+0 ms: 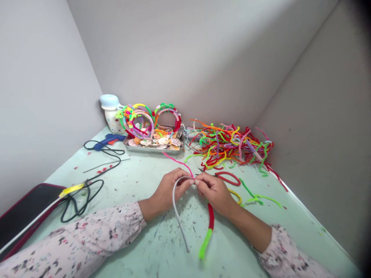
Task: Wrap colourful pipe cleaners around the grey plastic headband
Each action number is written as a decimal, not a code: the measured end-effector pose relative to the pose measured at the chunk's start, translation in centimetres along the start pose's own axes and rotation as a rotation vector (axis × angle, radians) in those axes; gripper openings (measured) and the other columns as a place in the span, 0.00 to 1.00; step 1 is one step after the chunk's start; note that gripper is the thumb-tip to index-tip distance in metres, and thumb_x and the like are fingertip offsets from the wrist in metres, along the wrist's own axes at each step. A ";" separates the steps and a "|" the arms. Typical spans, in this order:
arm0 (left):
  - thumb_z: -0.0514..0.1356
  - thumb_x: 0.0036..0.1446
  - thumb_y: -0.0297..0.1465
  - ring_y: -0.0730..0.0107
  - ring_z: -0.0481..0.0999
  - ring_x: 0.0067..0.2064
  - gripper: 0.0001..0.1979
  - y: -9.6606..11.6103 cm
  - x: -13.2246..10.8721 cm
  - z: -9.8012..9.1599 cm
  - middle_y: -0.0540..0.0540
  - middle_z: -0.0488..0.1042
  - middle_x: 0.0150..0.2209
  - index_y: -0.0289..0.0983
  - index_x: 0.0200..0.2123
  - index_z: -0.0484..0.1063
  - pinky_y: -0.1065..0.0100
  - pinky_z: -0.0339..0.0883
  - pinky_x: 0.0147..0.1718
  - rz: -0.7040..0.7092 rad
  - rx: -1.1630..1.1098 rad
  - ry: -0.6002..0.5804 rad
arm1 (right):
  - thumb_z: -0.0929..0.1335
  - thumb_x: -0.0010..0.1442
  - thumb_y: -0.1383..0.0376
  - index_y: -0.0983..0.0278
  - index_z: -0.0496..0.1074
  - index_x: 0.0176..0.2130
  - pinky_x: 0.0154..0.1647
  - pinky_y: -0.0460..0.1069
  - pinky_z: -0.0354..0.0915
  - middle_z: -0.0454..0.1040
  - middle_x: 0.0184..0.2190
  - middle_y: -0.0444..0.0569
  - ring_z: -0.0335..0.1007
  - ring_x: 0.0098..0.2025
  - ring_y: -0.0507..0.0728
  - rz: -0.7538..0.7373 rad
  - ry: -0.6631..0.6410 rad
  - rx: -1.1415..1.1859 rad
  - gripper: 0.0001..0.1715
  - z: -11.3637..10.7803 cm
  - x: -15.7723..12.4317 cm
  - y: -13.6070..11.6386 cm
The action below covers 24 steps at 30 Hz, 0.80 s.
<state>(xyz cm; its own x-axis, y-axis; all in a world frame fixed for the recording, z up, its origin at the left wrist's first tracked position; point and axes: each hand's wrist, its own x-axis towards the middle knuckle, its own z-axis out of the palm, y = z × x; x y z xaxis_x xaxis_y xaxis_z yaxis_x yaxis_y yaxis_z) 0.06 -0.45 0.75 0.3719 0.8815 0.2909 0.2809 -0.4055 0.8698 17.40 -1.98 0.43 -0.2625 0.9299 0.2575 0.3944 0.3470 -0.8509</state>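
Note:
Both my hands meet at the middle of the pale green table [139,247]. My left hand [168,189] pinches the top of a bare white headband [177,210], which curves down toward me. A pink pipe cleaner [177,162] runs from the pinch away toward the tray. My right hand [213,191] is closed on the same spot, fingertips against the band and the pink strand. Under my right wrist lies a headband partly wrapped in red and green fuzz [209,227].
A metal tray [153,148] of shells holds several wrapped headbands [145,119]. A heap of coloured pipe cleaners [232,146] lies at the back right. A blue glue gun [108,139] with black cable, a white jar [111,114] and a dark tablet [26,212] sit left.

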 end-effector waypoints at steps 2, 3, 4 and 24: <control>0.56 0.56 0.35 0.73 0.68 0.30 0.11 0.1 0.0 -0.1 0.47 0.69 0.29 0.34 0.32 0.72 0.73 0.62 0.28 0.012 0.027 0.007 | 0.62 0.60 0.64 0.63 0.68 0.28 0.28 0.45 0.55 0.64 0.20 0.41 0.59 0.24 0.51 -0.008 -0.005 0.000 0.11 0.0 0.0 -0.1; 0.56 0.56 0.35 0.73 0.68 0.30 0.10 0.1 -0.1 -0.1 0.48 0.69 0.28 0.34 0.31 0.72 0.73 0.61 0.28 0.016 0.037 0.008 | 0.62 0.60 0.64 0.63 0.68 0.28 0.29 0.45 0.56 0.64 0.20 0.41 0.59 0.24 0.51 -0.011 -0.010 0.000 0.11 0.0 0.0 -0.1; 0.55 0.57 0.34 0.74 0.68 0.30 0.10 0.2 -0.1 -0.1 0.48 0.69 0.28 0.34 0.31 0.72 0.73 0.61 0.28 0.021 0.044 0.009 | 0.62 0.60 0.64 0.63 0.68 0.28 0.29 0.45 0.56 0.64 0.21 0.41 0.59 0.25 0.51 -0.015 -0.014 -0.002 0.11 0.1 0.0 -0.1; 0.55 0.56 0.30 0.73 0.67 0.31 0.09 0.1 -0.1 -0.4 0.48 0.68 0.27 0.33 0.27 0.71 0.72 0.61 0.31 0.112 0.091 0.013 | 0.61 0.61 0.64 0.63 0.66 0.26 0.27 0.45 0.56 0.64 0.19 0.40 0.59 0.23 0.50 0.025 -0.094 0.008 0.13 0.1 -0.1 -0.4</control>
<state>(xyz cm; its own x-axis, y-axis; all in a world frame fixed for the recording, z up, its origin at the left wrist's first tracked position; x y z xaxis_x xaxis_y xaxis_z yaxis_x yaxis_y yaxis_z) -0.29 -0.52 0.95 0.3939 0.8325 0.3896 0.3178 -0.5211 0.7921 17.16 -2.19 0.65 -0.3342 0.9226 0.1925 0.3946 0.3224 -0.8604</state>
